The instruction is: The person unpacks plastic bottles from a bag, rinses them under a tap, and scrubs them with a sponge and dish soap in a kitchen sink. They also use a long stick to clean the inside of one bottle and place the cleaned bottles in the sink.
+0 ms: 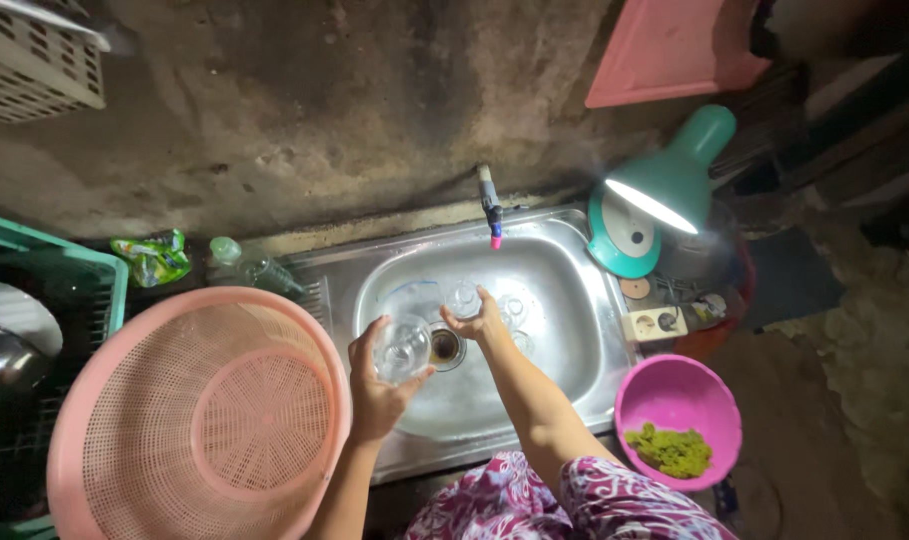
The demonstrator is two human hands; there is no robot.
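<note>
Patterned magenta fabric (pixel 574 505) fills the bottom edge, and from it both forearms reach out over a stainless steel sink (pixel 574 300), dull and wet under lamplight. Closest on the left sits a big pink plastic colander (pixel 199 415), round, with a fine lattice of holes. Just past its rim the left hand (pixel 379 385) wraps a clear drinking glass (pixel 402 348), fingers curled around the smooth wall, holding it tilted above the basin near the drain (pixel 445 346). Further in, the right hand (pixel 477 322) pinches a second, smaller glass (pixel 463 297) at its rim, directly below the narrow tap (pixel 490 205) with its pink tip; whether water is running is hard to tell in this light. More clear glasses seem to lie on the basin floor, though glare blurs them. By my reading this is mid-wash, both glasses being rinsed or turned over; a careful, firm grip is called for, since wet glass is slippery. To the right stand a teal desk lamp (pixel 664 185), lit, and a magenta bowl (pixel 679 405) with a green crumbly scrubber (pixel 671 450) in it.
</note>
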